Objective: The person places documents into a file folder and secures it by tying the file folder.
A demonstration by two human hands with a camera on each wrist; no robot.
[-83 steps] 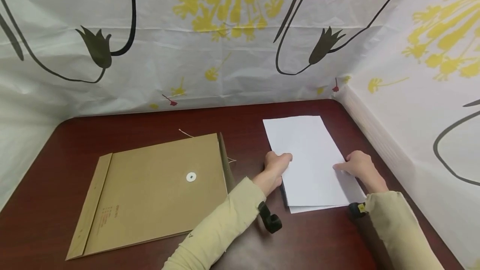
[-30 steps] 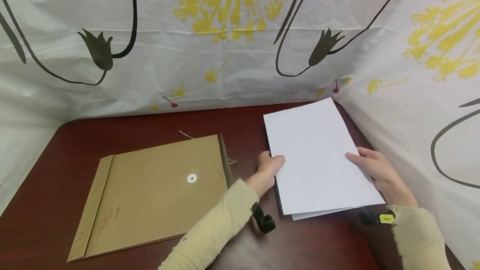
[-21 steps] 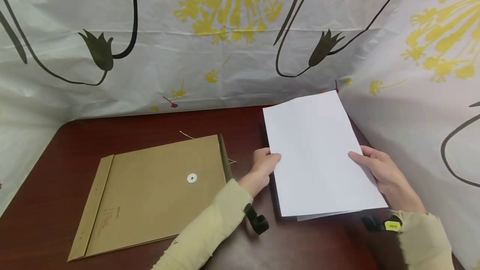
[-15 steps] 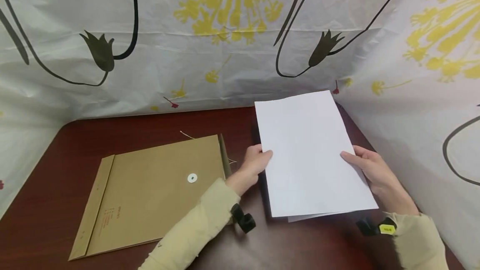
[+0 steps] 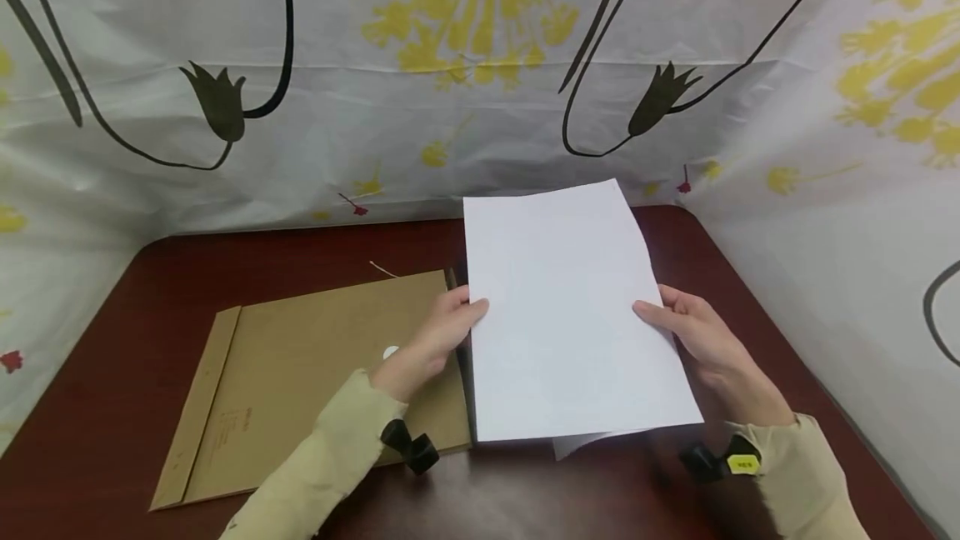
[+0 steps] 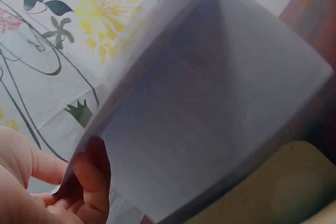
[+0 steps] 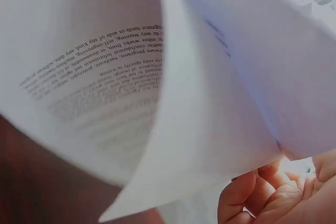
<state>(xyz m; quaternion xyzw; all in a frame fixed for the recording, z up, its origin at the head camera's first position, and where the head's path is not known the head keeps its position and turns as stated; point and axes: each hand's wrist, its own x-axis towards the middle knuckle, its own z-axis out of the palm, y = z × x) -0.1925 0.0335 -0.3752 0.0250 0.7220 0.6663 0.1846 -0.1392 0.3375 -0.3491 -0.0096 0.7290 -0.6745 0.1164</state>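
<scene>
A few sheets of white paper (image 5: pixel 562 315) are held up over the table between both hands. My left hand (image 5: pixel 435 336) grips their left edge, thumb on the front; in the left wrist view its fingers (image 6: pixel 92 182) curl behind the sheets. The right edge is pinched by my right hand (image 5: pixel 705 340), thumb in front and fingers behind. Printed text shows on the underside of the paper (image 7: pixel 105 77) in the right wrist view, where the sheets fan apart. A brown string-tie document envelope (image 5: pixel 300 357) lies left of the paper, partly covered by my left hand and forearm.
The dark red-brown table (image 5: pixel 562 498) extends to a white patterned cloth (image 5: pixel 420 107) hung along the back and sides. A thin string (image 5: pixel 384 270) sticks out at the envelope's far edge. Each wrist wears a black band.
Both hands have lifted the paper off the table at the right and carried it left, to the envelope's right edge. The sheets now hang apart at the bottom. The envelope stays in place.
</scene>
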